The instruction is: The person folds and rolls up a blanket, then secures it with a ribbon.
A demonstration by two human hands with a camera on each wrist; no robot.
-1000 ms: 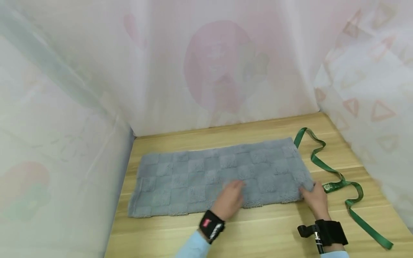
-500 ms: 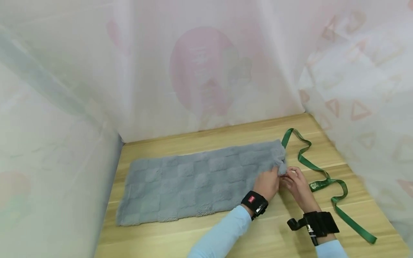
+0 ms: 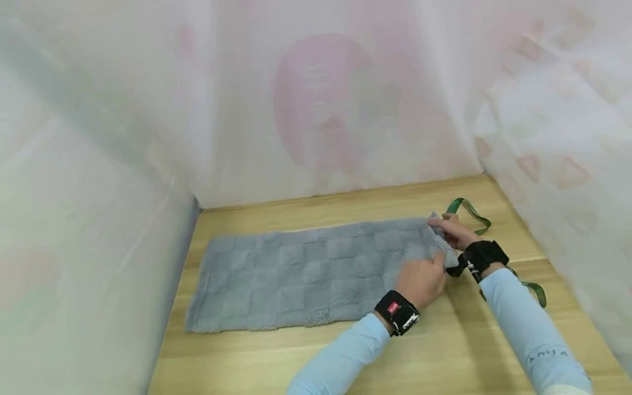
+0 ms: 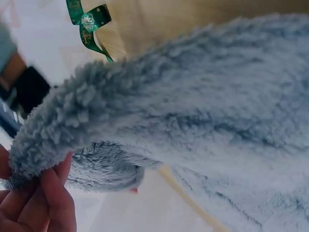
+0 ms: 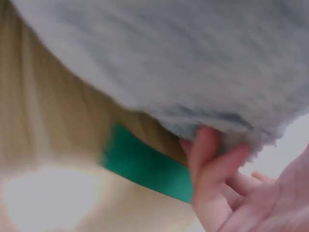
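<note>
On the wooden table (image 3: 444, 351), head view: grey towel (image 3: 306, 274) lies flat, long axis left-right, left end near the left curtain wall, right end lifted and bunched at the hands. Left hand (image 3: 422, 280) sits at the towel's right end on the near side, fingers curled onto the fabric edge, forearm coming in from the near side, angled up-right. Right hand (image 3: 451, 230) is at the far right corner of the towel, fingers pinching the edge, wrist strap toward the near right, forearm running out to the near-right corner. Green ribbon (image 3: 469, 211) loops just beside the right hand on the far side, another bit shows near the right forearm (rest hidden by the arm). Printed curtain (image 3: 321, 109) closes off the far side.

Left wrist view: towel (image 4: 193, 111) fills the frame, a fluffy folded edge raised off the table. Left fingers (image 4: 53, 193) pinch the tip of that edge at lower left. Ribbon (image 4: 87, 21) at top left.

Right wrist view (blurry): towel (image 5: 169, 58) overhead, right fingers (image 5: 207, 154) curled up against its underside edge, gripping it. Ribbon (image 5: 145, 166) lies on the table beneath, just beside the fingers.
</note>
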